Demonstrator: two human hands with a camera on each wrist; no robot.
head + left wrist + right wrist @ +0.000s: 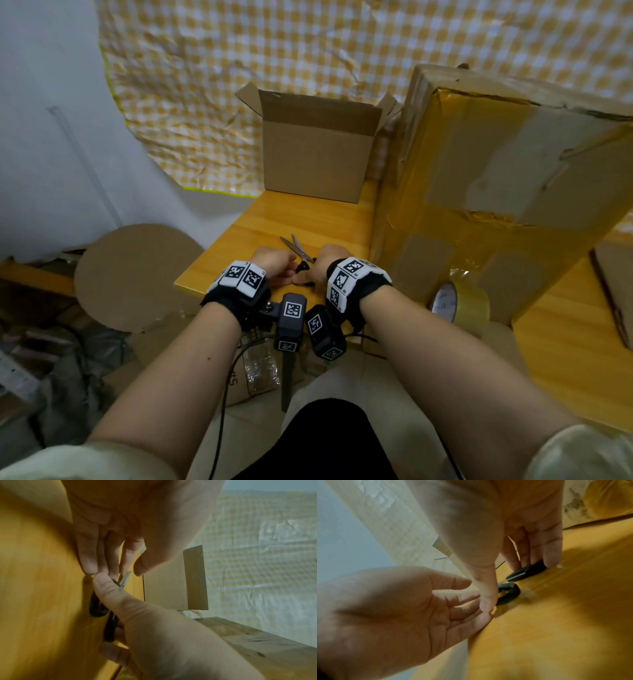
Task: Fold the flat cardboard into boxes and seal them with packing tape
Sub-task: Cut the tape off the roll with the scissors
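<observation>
Behind both hands (294, 269), open-topped cardboard box (317, 157), interior hidden

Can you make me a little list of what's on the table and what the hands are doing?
table: yellow wooden top
scissors: black handles, blades apart, lying on the table
left hand: open, fingers straight, beside the scissors handles
right hand: fingers straight, touching the scissors handles
small box: standing upright at the far edge, top flaps open
big box: on the right, covered in tape strips
tape roll: standing on edge by the big box
</observation>
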